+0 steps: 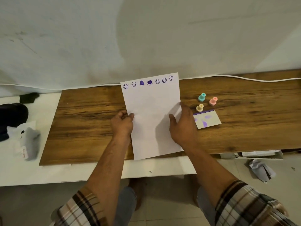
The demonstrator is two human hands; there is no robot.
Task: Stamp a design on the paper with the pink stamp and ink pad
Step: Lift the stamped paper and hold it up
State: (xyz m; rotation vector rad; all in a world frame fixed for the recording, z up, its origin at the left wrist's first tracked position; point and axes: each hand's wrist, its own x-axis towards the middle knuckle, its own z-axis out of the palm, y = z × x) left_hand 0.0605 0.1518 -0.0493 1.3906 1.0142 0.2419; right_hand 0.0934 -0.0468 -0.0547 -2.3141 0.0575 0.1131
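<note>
A white sheet of paper [151,101] lies on the wooden board [91,118], with a row of purple smiley and heart prints along its far edge. My left hand [122,123] pinches the paper's left edge. My right hand [183,126] rests flat on the right side of the sheet, fingers spread. The pink stamp [213,101] stands upright to the right of the paper, apart from both hands. The ink pad [207,119], white with purple smears, lies just right of my right hand.
A teal stamp [202,97] and a yellow stamp [199,107] stand near the pink one. A dark object [13,115] and a grey cloth [31,144] lie on the white table at the left. Crumpled paper [260,170] is on the floor at the right.
</note>
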